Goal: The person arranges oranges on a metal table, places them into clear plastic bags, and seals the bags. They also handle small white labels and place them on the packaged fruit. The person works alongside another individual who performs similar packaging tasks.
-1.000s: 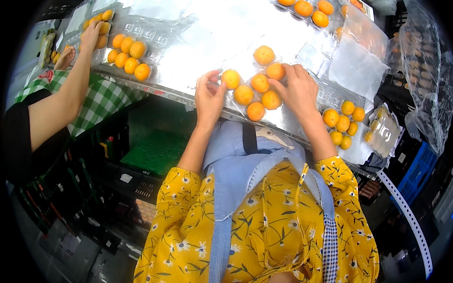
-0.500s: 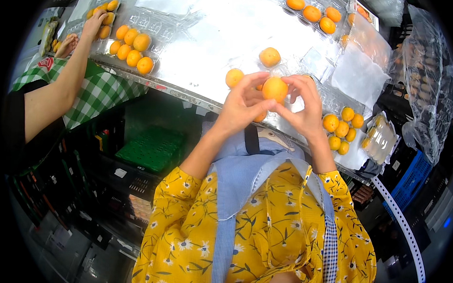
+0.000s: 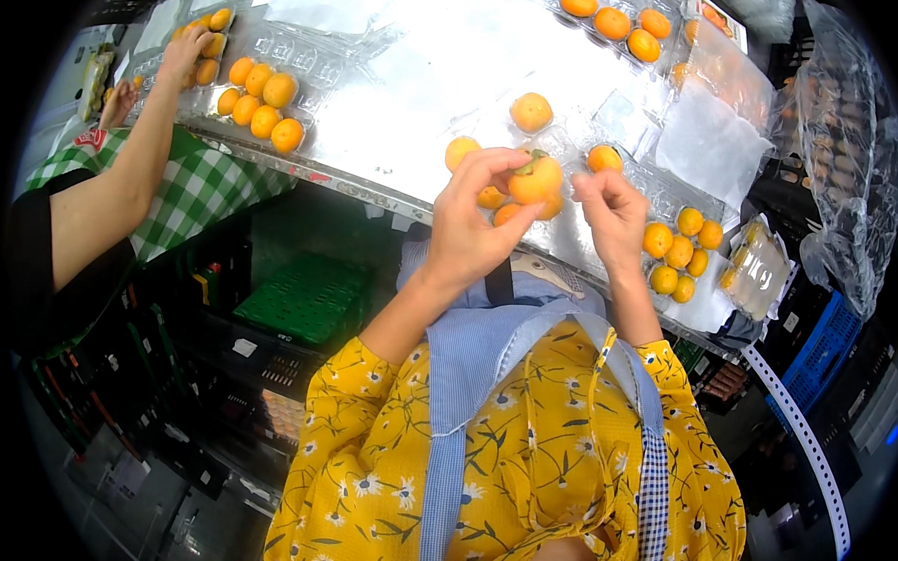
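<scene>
An orange persimmon (image 3: 536, 182) with a green leafy cap is held up between the thumb and fingers of my left hand (image 3: 468, 220), at the table's near edge. Just right of it, apart from the fruit, my right hand (image 3: 617, 212) has its fingers curled in and the thumb close to them; whatever they may pinch is too small or hidden. Around my hands lie more persimmons: one beyond (image 3: 531, 112), one to the left (image 3: 460, 150) and one behind my right hand (image 3: 604, 159). Several others show partly below the held fruit.
A clear tray of persimmons (image 3: 683, 251) stands to the right, beside a wrapped pack (image 3: 758, 272). Another filled tray (image 3: 317, 96) lies left, and one (image 3: 666, 3) far right. At the left a co-worker's hand (image 3: 188, 49) reaches over fruit. A green crate (image 3: 305, 297) sits below the table.
My right hand has come away from the persimmon toward the right and its fingers have curled. My left hand keeps the fruit, now turned so its green cap shows.
</scene>
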A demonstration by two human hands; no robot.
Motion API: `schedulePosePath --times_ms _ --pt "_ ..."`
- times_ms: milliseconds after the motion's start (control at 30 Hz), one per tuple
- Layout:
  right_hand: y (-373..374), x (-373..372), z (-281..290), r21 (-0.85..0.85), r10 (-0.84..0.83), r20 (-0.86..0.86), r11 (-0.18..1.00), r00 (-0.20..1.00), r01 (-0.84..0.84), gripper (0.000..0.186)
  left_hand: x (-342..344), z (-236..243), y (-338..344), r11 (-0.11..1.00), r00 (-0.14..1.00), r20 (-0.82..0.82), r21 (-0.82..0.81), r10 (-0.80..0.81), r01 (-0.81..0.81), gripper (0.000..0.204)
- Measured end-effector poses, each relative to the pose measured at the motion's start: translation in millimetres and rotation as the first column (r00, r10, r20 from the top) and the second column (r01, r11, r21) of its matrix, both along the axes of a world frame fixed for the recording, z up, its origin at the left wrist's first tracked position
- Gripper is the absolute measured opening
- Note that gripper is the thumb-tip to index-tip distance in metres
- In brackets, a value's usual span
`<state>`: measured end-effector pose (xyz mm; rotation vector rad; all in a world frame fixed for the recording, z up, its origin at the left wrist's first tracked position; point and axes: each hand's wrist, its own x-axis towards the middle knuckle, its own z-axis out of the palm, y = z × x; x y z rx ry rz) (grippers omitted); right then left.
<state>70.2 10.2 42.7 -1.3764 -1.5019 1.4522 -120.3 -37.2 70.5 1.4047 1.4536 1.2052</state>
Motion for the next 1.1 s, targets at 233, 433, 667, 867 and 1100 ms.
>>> schedulePosePath --times_ms 233,433,667,867,1100 --pt "-14 -5 19 0.169 0.077 0.290 0.977 0.954 -0.130 0.021 -5 9 -1 0.862 0.422 0.845 -0.450 0.328 0.232 0.038" --pt "-12 -5 30 -0.014 0.012 0.162 1.000 0.987 -0.010 0.015 -4 8 -2 0.813 0.287 0.863 -0.494 0.416 0.308 0.039" --pt "-6 -17 46 0.200 0.009 0.031 0.980 0.999 -0.015 0.025 1 9 -2 0.797 0.450 0.801 -0.543 0.395 0.266 0.041" --pt "-4 -21 53 0.166 0.188 -0.052 0.970 0.981 -0.177 0.037 1 7 -4 0.774 0.432 0.806 -0.553 0.404 0.307 0.042" --pt "-10 -13 48 -0.070 0.081 -0.314 0.992 0.946 -0.108 0.027 5 5 -8 0.705 0.329 0.814 -0.580 0.478 0.409 0.044"
